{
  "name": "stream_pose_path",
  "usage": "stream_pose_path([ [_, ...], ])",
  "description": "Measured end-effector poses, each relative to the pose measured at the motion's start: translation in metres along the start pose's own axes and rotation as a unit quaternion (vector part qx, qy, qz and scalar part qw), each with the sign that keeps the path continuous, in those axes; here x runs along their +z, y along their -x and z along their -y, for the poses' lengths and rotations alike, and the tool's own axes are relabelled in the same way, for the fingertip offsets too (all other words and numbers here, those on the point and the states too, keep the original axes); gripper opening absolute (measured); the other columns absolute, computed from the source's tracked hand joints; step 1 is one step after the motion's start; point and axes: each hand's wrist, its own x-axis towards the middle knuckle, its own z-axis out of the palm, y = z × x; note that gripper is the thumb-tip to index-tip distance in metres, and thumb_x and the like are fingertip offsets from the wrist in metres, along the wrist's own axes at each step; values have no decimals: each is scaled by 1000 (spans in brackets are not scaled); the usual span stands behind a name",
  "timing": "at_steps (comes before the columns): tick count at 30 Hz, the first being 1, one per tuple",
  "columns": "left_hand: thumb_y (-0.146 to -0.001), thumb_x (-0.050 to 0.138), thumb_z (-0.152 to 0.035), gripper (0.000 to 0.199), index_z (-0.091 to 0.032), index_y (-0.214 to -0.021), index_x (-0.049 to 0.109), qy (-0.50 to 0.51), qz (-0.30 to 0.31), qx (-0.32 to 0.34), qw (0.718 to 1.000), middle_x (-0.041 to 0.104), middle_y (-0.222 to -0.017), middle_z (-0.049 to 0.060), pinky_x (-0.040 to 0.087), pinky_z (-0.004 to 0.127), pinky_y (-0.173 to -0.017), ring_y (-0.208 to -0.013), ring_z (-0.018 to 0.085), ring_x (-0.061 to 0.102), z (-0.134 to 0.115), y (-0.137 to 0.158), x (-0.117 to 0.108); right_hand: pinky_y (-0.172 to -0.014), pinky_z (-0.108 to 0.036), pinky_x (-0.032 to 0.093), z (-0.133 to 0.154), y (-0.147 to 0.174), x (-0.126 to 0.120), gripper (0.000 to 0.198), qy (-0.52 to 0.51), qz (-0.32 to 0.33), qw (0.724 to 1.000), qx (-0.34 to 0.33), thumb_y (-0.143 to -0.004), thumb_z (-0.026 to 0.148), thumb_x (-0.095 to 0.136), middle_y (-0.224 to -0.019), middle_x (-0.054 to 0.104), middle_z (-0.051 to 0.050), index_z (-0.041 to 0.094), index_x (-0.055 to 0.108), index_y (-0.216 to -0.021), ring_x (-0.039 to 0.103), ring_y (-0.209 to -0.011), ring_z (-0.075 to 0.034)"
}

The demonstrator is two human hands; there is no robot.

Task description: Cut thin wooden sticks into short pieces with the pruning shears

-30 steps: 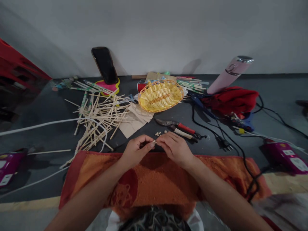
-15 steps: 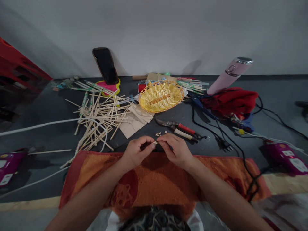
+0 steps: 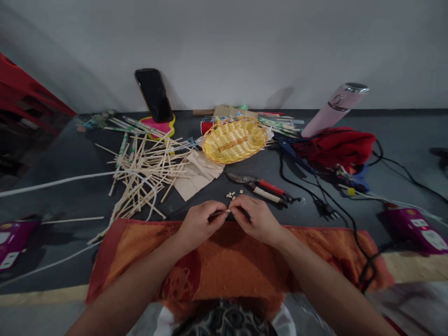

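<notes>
My left hand (image 3: 203,219) and my right hand (image 3: 255,218) meet above the far edge of an orange towel (image 3: 245,266). Both are closed, fingertips pinching a tiny pale wooden piece (image 3: 227,211) between them. Its far details are too small to make out. Just beyond my fingers, several short cut wooden bits (image 3: 231,194) lie on the dark table. Behind them rest pruning shears (image 3: 262,186) with one red and one whitish handle. To the left, a crumpled brown paper (image 3: 198,179) lies beside a heap of thin wooden sticks (image 3: 147,170).
A yellow woven basket (image 3: 234,142) stands at the back centre. A phone (image 3: 154,95) leans on the wall. At right are a pink flask (image 3: 334,109), a red cloth (image 3: 343,144) and a black plug cable (image 3: 327,210). Purple power strips (image 3: 416,228) sit at both sides.
My fingertips have shifted slightly and the tiny piece has turned between them. The left fingers are curled closer together. Everything else on the table stays in place.
</notes>
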Motion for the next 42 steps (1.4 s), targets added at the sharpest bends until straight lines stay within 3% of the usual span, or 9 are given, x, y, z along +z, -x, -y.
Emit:
stream_pose_path([
  [5,-86,58,-34,18,-18,-89,66,143,4,-84,986,69,-78,1,47,21,-64,-69,12,61,-4,-3,-5,-74,-29,50,-1,-1,-4,11,-26,-72,997,32,-92,19,48,-89,65,-5,21,58,-97,61,-81,-16],
  [12,-86,58,-38,23,-17,-89,66,251,47,-141,957,66,-76,1,39,17,-49,-53,7,48,-5,-4,-8,-75,-29,51,3,-1,1,9,-77,-57,995,-9,-90,22,56,-85,66,-3,21,62,-98,62,-79,-15],
  [22,-88,56,-40,26,-17,-91,67,198,60,-118,971,65,-75,0,40,18,-53,-55,8,49,-3,-4,-8,-76,-28,51,-1,1,4,9,-32,-68,997,-19,-91,19,56,-86,67,-4,20,64,-96,63,-81,-15],
  [27,-89,55,-37,24,-16,-90,68,169,63,-89,980,66,-78,0,43,19,-62,-66,10,55,-4,-4,-11,-79,-28,51,-4,1,4,14,-33,-88,995,-38,-90,19,59,-93,70,-4,21,64,-103,64,-86,-16],
  [34,-90,53,-35,23,-17,-93,68,147,73,-71,984,68,-82,1,45,21,-70,-76,13,59,-3,-5,-12,-77,-27,51,-4,0,3,12,-29,-81,995,-48,-89,17,60,-87,70,-4,19,68,-97,64,-82,-15],
  [42,-89,56,-30,20,-18,-100,69,124,33,-49,991,73,-86,2,48,22,-76,-80,13,65,2,-3,-8,-76,-27,52,-5,1,6,11,-34,-95,994,-37,-89,18,61,-87,70,-4,20,69,-96,65,-81,-15],
])
